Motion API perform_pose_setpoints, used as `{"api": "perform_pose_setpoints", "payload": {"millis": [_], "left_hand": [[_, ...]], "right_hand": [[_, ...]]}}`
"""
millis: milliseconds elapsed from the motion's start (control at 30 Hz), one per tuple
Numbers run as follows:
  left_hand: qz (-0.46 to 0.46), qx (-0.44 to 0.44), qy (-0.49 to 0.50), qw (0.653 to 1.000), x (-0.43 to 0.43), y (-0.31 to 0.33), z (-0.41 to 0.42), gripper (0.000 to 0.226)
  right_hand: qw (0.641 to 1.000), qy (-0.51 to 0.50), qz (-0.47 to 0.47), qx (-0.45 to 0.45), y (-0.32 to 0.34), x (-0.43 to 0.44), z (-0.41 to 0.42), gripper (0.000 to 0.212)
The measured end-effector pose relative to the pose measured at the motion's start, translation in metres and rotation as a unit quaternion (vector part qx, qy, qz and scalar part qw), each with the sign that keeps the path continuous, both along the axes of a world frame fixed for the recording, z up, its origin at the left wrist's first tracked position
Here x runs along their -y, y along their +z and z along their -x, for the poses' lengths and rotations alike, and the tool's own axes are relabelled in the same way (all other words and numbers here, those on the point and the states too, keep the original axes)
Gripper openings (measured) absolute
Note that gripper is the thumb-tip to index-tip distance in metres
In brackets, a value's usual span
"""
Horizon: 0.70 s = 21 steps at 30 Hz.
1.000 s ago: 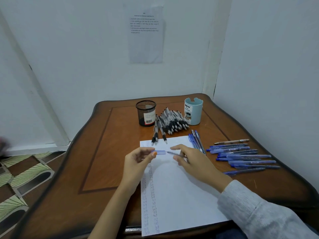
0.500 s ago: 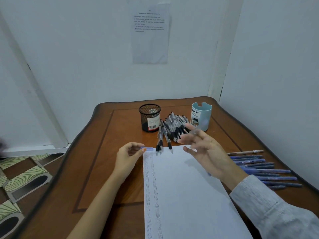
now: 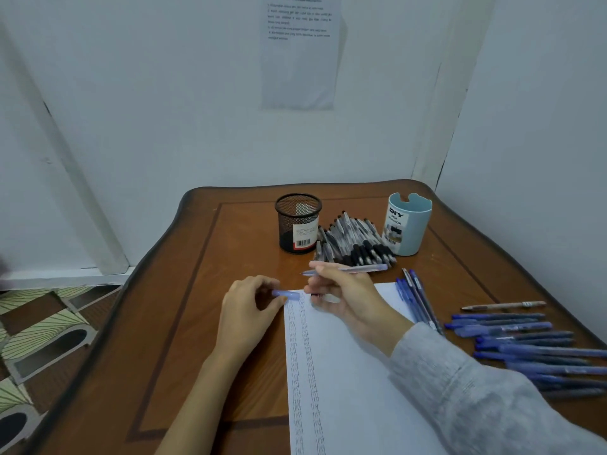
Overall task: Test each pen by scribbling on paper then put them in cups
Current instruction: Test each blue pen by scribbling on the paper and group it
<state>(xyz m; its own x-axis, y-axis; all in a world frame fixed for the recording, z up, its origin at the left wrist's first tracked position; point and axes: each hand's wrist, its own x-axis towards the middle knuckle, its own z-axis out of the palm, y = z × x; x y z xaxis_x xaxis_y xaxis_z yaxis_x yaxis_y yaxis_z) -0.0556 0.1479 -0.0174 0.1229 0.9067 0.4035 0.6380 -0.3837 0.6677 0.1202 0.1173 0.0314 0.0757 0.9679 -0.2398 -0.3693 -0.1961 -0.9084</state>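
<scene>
Right hand (image 3: 348, 300) fingers pinch blue pen (image 3: 345, 270); left hand (image 3: 246, 310) pinches its cap (image 3: 286, 294); blue cup (image 3: 407, 224) reads "DIY"

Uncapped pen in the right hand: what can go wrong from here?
1. The right hand holds the blue pen flat above the paper; without tilting it, the tip may not mark.
2. The cap in the left hand could slip.
3. The sleeve may nudge the loose blue pens.

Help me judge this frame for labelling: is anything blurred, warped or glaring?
Head view: light is dim, bluish and even, no glare; wide-angle lens bows the table edges and walls; wall notice text too soft to read; right hand and pen fairly sharp.
</scene>
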Motion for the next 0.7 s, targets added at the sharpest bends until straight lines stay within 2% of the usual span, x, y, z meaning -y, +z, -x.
{"api": "perform_pose_setpoints", "payload": {"millis": [133,367,533,633,700], "left_hand": [[0.011,-0.08,-0.032,0.996,0.0,0.002,-0.001,0.024],[0.057,-0.152,-0.069,0.984,-0.001,0.002,0.002,0.028],[0.061,-0.16,-0.084,0.982,0.0,0.002,0.005,0.028],[0.062,-0.163,-0.091,0.981,0.0,0.003,0.006,0.028],[0.059,-0.163,-0.088,0.981,0.0,0.004,0.007,0.028]], "right_hand": [[0.999,-0.039,-0.016,-0.033,-0.012,-0.001,0.013,0.019],[0.991,-0.074,-0.036,0.108,-0.017,0.0,0.001,0.019],[0.968,-0.1,-0.077,0.218,-0.022,-0.001,-0.01,0.023],[0.94,-0.111,-0.098,0.308,-0.019,0.0,-0.011,0.024],[0.932,-0.112,-0.109,0.326,-0.021,-0.001,-0.012,0.024]]}}
